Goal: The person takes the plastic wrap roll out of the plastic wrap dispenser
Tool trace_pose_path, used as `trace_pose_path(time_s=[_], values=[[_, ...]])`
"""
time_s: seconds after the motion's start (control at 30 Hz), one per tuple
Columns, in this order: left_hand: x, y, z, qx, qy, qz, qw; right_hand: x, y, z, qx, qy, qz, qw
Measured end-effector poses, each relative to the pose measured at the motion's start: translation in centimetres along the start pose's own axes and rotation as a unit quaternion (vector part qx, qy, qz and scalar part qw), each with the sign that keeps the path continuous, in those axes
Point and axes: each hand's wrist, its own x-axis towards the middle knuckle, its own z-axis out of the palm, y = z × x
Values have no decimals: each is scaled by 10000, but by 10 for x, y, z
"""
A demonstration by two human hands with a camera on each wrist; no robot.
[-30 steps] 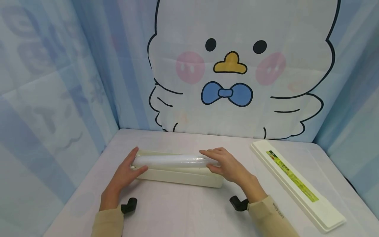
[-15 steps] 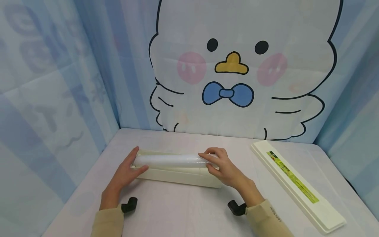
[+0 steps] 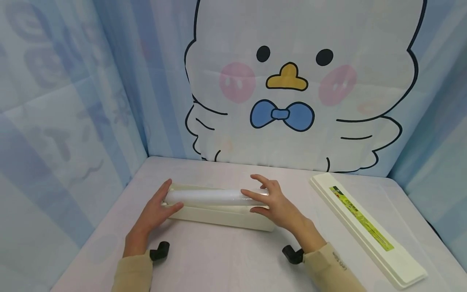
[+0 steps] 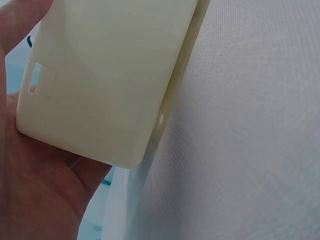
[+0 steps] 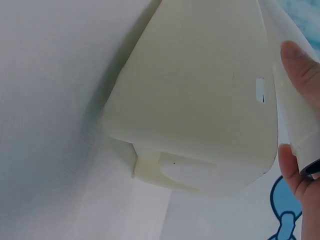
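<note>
Overall, the roll (image 3: 209, 197) looks whitish and glossy.

Head view: left hand (image 3: 153, 213) hides the left end of the pale box (image 3: 222, 217); right hand (image 3: 282, 209) covers part of the white roll (image 3: 211, 197), which masks much of the box's inside. Print on the lid's yellow-green label (image 3: 361, 218) too small to read. Both sleeves (image 3: 132, 273) cut off below, bird print (image 3: 288, 32) above. Right-wrist view: roll and hand cropped at right edge.
</note>
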Motion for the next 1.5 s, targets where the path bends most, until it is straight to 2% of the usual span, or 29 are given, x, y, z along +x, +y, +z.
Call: trace_pose_path(time_s=[0.43, 0.73, 1.0, 1.33, 1.5], values=[[1, -4, -1, -12, 36, 51, 10000, 8, 2, -10, -658, -319, -406, 9965], [0, -2, -2, -95, -6, 28, 10000, 14, 1, -17, -897, -984, -551, 9896], [1, -4, -2, -113, 29, 105, 9999, 23, -4, -25, -1355, -1437, -692, 9779], [0, -2, -3, -100, 7, 191, 9998, 27, -10, -31, -1529, -1953, -395, 9679], [-1, -1, -3, -122, 2, 181, 9998, 27, -12, -30, -1595, -1996, -496, 9655]])
